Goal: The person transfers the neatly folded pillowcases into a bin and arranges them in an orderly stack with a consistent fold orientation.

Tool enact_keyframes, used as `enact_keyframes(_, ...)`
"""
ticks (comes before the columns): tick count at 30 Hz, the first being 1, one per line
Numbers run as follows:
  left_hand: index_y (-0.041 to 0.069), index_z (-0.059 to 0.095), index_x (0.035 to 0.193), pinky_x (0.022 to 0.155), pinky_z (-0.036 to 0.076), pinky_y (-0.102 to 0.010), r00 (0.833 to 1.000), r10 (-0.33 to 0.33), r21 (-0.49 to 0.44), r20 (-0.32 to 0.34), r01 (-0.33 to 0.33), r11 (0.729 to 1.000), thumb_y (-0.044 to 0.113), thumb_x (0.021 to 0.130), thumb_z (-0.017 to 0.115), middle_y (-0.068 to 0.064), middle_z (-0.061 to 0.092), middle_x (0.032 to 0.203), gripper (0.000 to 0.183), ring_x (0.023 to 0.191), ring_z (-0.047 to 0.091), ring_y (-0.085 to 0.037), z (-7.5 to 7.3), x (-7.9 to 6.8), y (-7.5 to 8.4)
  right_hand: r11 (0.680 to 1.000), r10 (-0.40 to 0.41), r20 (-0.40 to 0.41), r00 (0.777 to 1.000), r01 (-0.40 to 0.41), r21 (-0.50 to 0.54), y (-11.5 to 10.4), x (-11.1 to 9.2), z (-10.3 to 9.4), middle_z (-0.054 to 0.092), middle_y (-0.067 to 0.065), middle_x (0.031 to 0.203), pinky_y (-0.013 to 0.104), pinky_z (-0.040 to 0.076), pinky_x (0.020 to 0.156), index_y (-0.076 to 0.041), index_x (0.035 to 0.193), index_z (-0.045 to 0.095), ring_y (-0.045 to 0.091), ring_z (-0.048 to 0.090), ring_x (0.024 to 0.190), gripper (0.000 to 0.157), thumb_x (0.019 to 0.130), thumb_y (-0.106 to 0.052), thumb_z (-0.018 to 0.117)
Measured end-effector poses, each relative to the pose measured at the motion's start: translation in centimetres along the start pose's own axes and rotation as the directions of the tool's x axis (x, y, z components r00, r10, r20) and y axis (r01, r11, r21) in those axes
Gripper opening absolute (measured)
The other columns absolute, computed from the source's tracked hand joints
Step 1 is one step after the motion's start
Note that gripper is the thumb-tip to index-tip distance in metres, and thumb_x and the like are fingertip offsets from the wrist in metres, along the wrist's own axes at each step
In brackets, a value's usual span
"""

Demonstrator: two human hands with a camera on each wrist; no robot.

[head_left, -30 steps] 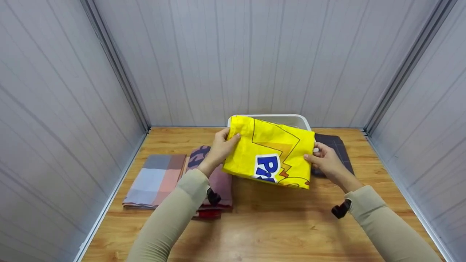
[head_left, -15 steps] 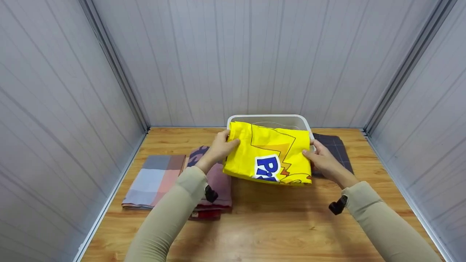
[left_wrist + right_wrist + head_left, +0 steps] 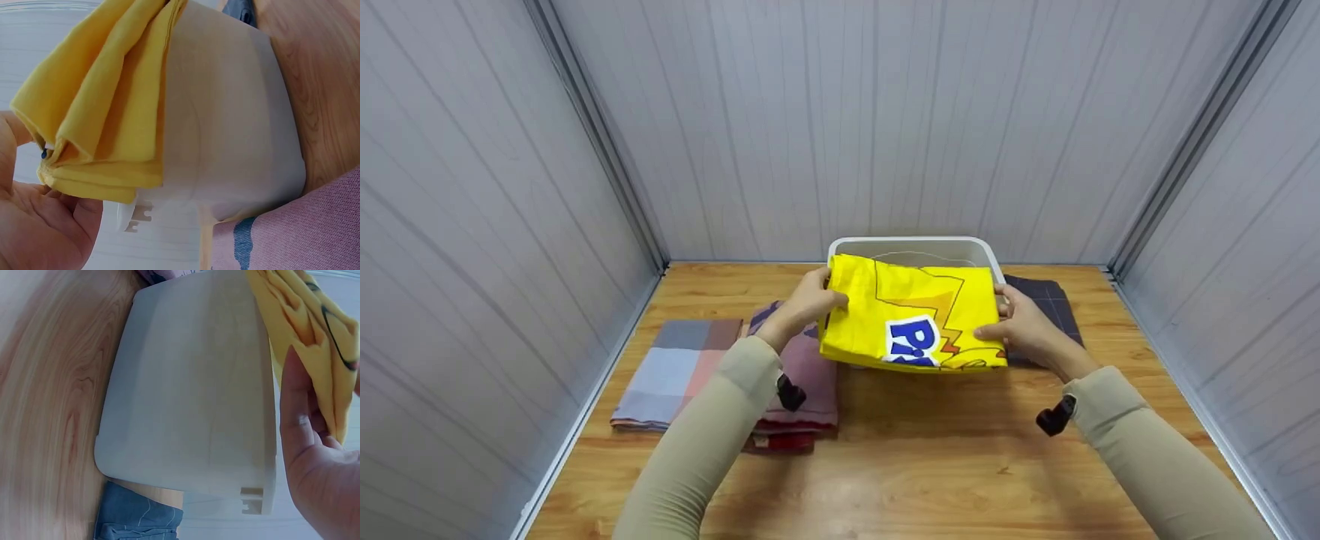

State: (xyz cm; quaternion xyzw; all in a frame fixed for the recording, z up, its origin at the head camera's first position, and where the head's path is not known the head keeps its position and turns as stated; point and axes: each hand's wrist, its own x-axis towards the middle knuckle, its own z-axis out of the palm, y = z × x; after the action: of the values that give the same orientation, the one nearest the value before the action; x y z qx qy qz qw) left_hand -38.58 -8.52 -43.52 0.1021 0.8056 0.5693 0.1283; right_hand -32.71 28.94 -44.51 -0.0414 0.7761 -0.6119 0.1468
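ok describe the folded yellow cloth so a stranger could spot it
Find the white plastic bin near the pale panelled wall. In the head view, left hand and right hand hold the folded yellow cloth, partly hiding it. Only this cloth is yellow, with blue letters.

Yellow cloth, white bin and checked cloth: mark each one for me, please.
Yellow cloth [image 3: 911,306]: head view, on the middle of its front.
White bin [image 3: 188,385]: right wrist view, on its outer wall.
Checked cloth [image 3: 669,371]: head view, on its pale blue patch.
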Motion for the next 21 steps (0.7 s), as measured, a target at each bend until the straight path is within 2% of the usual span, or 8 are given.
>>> enact_keyframes(4, -0.005, 0.049, 0.152, 0.105, 0.059, -0.04, 1.0, -0.005, -0.008, -0.013, 0.005, 1.0, 0.004, 0.088, 0.067, -0.022, 0.064, 0.14, 0.067, 0.12, 0.066, -0.028, 0.0, 0.1, 0.2, 1.0, -0.018, -0.029, 0.999, 0.018, 0.008, -0.5, 0.1, -0.2, 0.062, 0.025, 0.147, 0.036, 0.067, 0.089, -0.003, 0.17, 0.021, 0.016, 0.078, 0.106, 0.09, 0.097, 0.003, 0.073)
enact_keyframes(9, -0.005, 0.046, 0.157, 0.107, 0.061, -0.042, 0.998, -0.048, -0.025, -0.031, 0.047, 0.999, 0.003, 0.095, 0.072, -0.023, 0.064, 0.144, 0.068, 0.126, 0.069, -0.031, -0.1, 0.2, 1.0, 0.999, -0.04, -0.071, 0.997, 0.04, -0.002, -1.0, 0.3, -0.6, 0.059, 0.027, 0.153, 0.03, 0.067, 0.087, 0.001, 0.17, 0.024, 0.01, 0.078, 0.101, 0.085, 0.099, 0.002, 0.071)
enact_keyframes(11, -0.004, 0.045, 0.159, 0.106, 0.061, -0.044, 0.997, -0.057, -0.024, -0.045, 0.056, 0.998, 0.003, 0.097, 0.074, -0.023, 0.064, 0.145, 0.069, 0.127, 0.069, -0.032, -0.2, 0.3, 1.4, 0.999, -0.047, -0.099, 0.994, 0.046, -0.011, -1.2, 0.5, -0.8, 0.062, 0.025, 0.152, 0.027, 0.066, 0.084, 0.002, 0.169, 0.028, 0.008, 0.078, 0.098, 0.081, 0.1, 0.0, 0.072)
enact_keyframes(15, -0.003, 0.048, 0.158, 0.102, 0.063, -0.044, 0.994, -0.046, -0.005, -0.094, 0.046, 0.999, 0.005, 0.097, 0.077, -0.024, 0.064, 0.143, 0.068, 0.124, 0.07, -0.033, -0.3, 0.7, 1.9, 0.999, -0.05, -0.144, 0.988, 0.051, 0.004, -1.8, 0.8, -1.1, 0.075, 0.009, 0.133, 0.025, 0.066, 0.081, 0.003, 0.166, 0.034, 0.006, 0.078, 0.093, 0.075, 0.102, -0.004, 0.073)
enact_keyframes(17, -0.004, 0.05, 0.156, 0.102, 0.063, -0.043, 0.993, -0.036, -0.007, -0.114, 0.036, 0.999, 0.005, 0.097, 0.077, -0.025, 0.064, 0.142, 0.066, 0.124, 0.07, -0.033, -0.3, 0.9, 2.1, 0.998, -0.055, -0.157, 0.986, 0.058, 0.013, -2.1, 1.0, -1.3, 0.077, 0.0, 0.123, 0.025, 0.066, 0.08, 0.004, 0.165, 0.036, 0.006, 0.078, 0.092, 0.073, 0.102, -0.005, 0.073)
enact_keyframes(21, -0.005, 0.05, 0.156, 0.105, 0.062, -0.043, 0.993, -0.027, -0.045, -0.114, 0.022, 0.999, 0.004, 0.097, 0.075, -0.024, 0.064, 0.144, 0.064, 0.128, 0.068, -0.033, -0.3, 1.4, 2.5, 0.997, -0.077, -0.174, 0.982, 0.077, -0.004, -2.8, 1.5, -1.7, 0.077, -0.004, 0.116, 0.023, 0.065, 0.079, 0.007, 0.163, 0.039, 0.005, 0.077, 0.089, 0.069, 0.103, -0.005, 0.072)
